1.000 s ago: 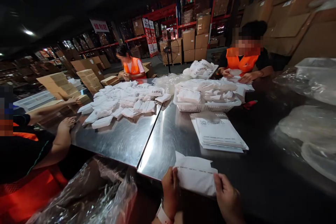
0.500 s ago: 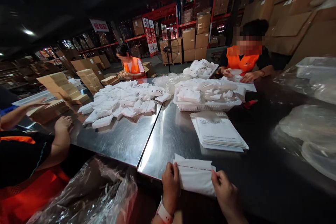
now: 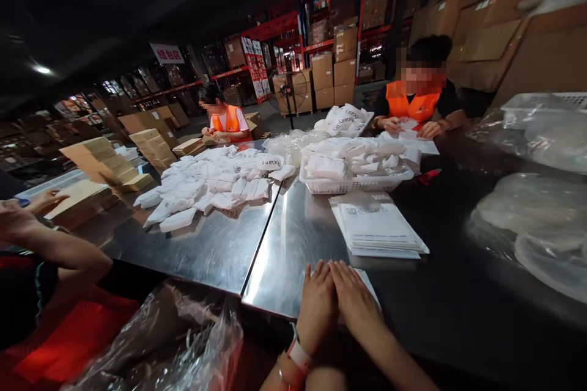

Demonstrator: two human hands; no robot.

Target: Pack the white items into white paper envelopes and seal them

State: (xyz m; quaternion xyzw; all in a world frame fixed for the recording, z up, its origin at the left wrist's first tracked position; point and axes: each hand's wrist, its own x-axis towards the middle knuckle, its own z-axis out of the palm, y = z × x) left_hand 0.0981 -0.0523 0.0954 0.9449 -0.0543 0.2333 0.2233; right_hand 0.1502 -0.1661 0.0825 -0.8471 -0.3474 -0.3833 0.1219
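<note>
Both my hands lie side by side on a white plastic mailer bag [image 3: 368, 286] at the front edge of the metal table. My left hand [image 3: 317, 296], with a pale band on its wrist, rests palm down with its fingers stretched out. My right hand [image 3: 355, 296] is flat too, its fingertips touching those of the left. Most of the bag is hidden under them; only a strip shows at the right. Just beyond lies a stack of flat white mailer bags [image 3: 378, 226] with dark print.
A white basket [image 3: 358, 184] full of wrapped packets stands behind the stack. Left of it is a heap of white packets [image 3: 206, 186]. Co-workers in orange vests sit across the table; another person's arm [image 3: 59, 244] reaches in at left. Clear plastic bags [image 3: 541, 226] lie at right.
My hands have gone from gripping the bag's two sides to lying flat and together on top of it. The bag now lies lower on the table. The co-worker's arm at left has shifted.
</note>
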